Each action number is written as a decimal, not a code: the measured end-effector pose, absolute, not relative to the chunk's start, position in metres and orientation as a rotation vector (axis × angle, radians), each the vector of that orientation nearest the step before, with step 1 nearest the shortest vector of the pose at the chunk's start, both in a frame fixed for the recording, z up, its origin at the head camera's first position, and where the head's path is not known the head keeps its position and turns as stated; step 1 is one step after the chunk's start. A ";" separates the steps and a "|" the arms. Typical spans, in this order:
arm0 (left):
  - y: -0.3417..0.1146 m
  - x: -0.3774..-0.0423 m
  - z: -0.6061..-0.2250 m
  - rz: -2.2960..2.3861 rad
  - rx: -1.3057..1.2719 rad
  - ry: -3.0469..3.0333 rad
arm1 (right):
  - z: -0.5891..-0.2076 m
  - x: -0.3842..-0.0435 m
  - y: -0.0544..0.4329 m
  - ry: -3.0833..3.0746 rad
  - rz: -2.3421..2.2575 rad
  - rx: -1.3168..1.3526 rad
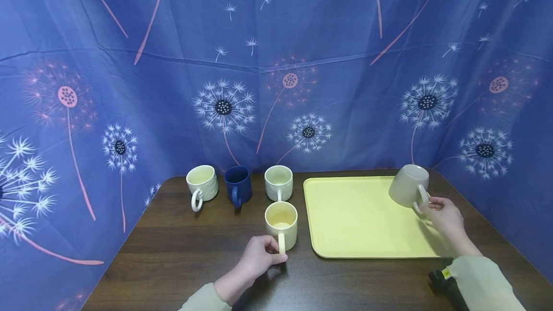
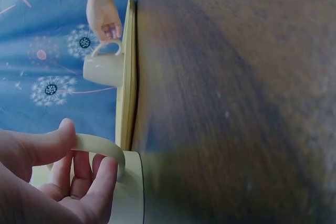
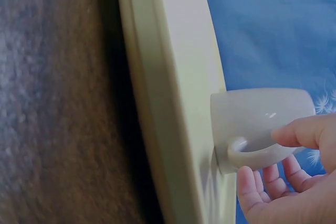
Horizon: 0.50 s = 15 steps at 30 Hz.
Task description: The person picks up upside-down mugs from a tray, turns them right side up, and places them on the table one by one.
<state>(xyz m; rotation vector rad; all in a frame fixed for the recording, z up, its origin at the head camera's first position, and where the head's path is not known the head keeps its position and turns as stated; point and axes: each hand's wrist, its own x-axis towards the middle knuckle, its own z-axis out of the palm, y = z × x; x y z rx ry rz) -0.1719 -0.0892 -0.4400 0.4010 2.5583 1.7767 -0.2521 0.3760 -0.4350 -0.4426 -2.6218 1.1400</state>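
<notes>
My left hand (image 1: 258, 257) pinches the handle of a pale yellow mug (image 1: 274, 230), which stands upright on the table just left of the tray. In the left wrist view, the thumb lies on one side of that handle (image 2: 97, 144) and the fingers curl through it. Over at the tray's far right corner, my right hand (image 1: 447, 219) holds the handle of a light grey mug (image 1: 405, 187). That mug is upside down, its rim at the surface of the yellow tray (image 1: 352, 222). The right wrist view shows the thumb and fingers about its handle (image 3: 260, 157).
Along the table's back edge stand a white mug (image 1: 207, 187), a dark blue mug (image 1: 244, 189) and a pale green mug (image 1: 276, 187), all upright. The pale green one is directly behind the yellow mug. A blue dandelion-print curtain (image 1: 358, 124) hangs around the wooden table (image 1: 186, 263).
</notes>
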 end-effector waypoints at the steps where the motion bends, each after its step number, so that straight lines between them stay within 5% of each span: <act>1: -0.090 -0.172 -0.440 1.770 0.399 2.555 | -0.436 -0.253 0.377 -2.622 1.138 -0.444; 15: -0.099 -0.173 -0.431 1.670 0.433 2.480 | -0.446 -0.258 0.378 -2.569 1.114 -0.497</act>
